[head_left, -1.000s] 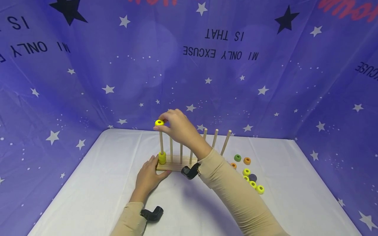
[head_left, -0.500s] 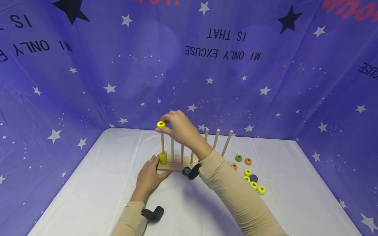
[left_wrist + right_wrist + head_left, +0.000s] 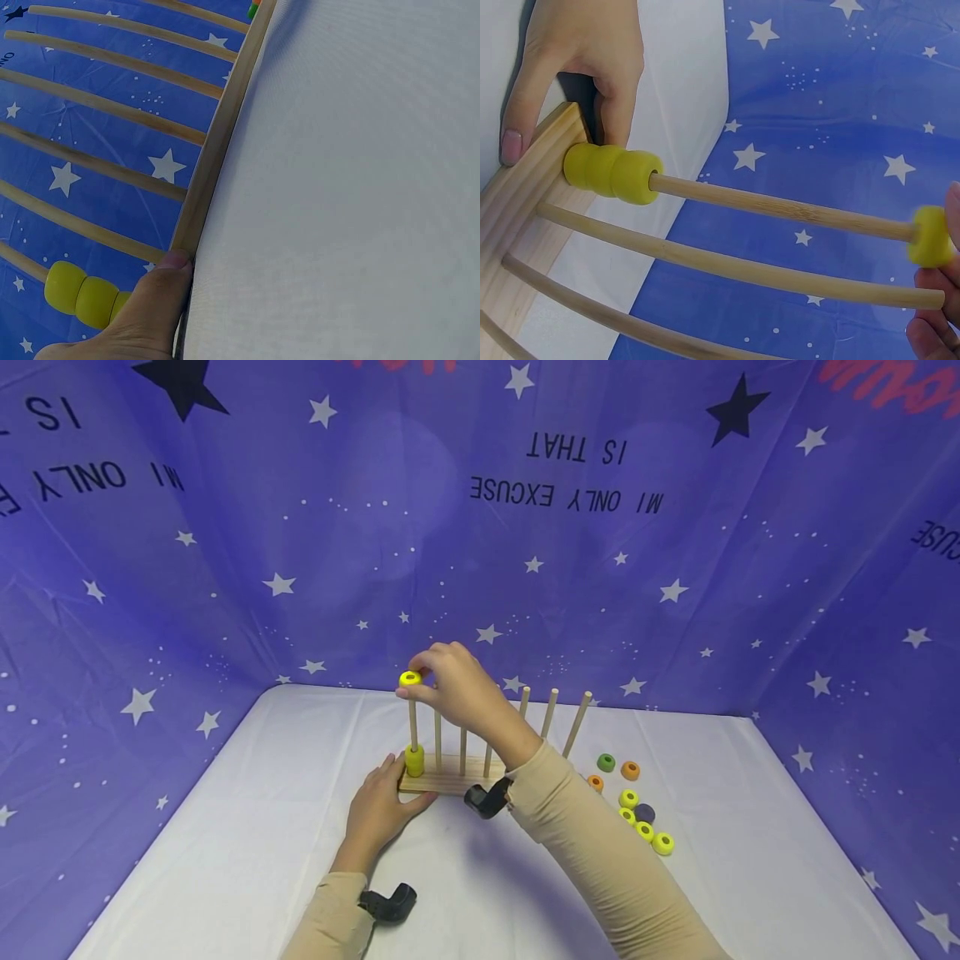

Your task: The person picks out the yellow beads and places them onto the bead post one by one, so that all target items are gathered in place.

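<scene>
A wooden peg rack (image 3: pixel 450 783) with a row of upright pegs stands on the table. Three yellow beads (image 3: pixel 611 172) are stacked at the foot of its leftmost peg (image 3: pixel 780 208). My left hand (image 3: pixel 378 806) grips that end of the base, thumb along the front edge and fingers round the back. My right hand (image 3: pixel 457 685) pinches another yellow bead (image 3: pixel 410 679) at the top of the same peg. In the right wrist view this bead is around the peg's tip, and fingers (image 3: pixel 930 330) show at the right edge.
To the right of the rack lie loose beads: a green bead (image 3: pixel 606 762), an orange bead (image 3: pixel 630 770), a dark bead (image 3: pixel 644 813) and several yellow beads (image 3: pixel 663 843). A blue star-patterned cloth (image 3: pixel 480 527) rises behind the white table (image 3: pixel 225 827).
My right hand has lowered the yellow bead very slightly at the top of the peg. The left hand stays on the base. The head view has shifted a little.
</scene>
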Tool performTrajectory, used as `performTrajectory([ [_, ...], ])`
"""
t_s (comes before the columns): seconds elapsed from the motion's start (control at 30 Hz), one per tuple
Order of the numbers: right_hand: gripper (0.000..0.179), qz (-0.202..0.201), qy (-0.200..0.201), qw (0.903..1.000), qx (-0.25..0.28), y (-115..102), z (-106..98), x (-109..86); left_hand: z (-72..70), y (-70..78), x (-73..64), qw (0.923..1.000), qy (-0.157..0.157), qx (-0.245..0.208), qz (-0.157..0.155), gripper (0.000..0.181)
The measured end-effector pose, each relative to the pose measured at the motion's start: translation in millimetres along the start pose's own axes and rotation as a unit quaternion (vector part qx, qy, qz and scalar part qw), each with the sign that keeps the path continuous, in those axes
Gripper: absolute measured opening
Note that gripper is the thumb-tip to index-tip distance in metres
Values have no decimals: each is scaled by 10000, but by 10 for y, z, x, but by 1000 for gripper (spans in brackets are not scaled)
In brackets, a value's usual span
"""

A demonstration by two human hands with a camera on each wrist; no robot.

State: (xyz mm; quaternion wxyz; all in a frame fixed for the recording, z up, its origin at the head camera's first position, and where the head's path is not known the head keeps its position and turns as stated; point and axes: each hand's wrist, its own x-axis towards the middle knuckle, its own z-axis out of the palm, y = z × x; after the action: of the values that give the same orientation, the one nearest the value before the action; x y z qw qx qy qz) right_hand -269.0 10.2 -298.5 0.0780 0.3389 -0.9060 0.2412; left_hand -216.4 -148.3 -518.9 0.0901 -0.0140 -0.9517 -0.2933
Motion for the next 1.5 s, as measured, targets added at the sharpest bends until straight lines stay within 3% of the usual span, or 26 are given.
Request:
performTrajectory([
  [0.43,43,50,205,9996,185,45,-80,-44,-6,5,0,10000,-1,-32,2,93],
  [0.77,39,-107,579,9981,180,179,-351,-225,11,-1,3,9999,-55,47,-78,95],
  [0.93,38,-79,829,9963,205,368,-529,-378,15,4,10,9999,-68,37,-122,95],
  [1.2,39,298,1195,9923,159,761,-821,-718,36,-21,14,9999,-91,-18,-126,94],
  [1.5,38,854,1555,9841,-91,1226,-986,-1182,13,18,0,9999,-83,-26,-133,95],
])
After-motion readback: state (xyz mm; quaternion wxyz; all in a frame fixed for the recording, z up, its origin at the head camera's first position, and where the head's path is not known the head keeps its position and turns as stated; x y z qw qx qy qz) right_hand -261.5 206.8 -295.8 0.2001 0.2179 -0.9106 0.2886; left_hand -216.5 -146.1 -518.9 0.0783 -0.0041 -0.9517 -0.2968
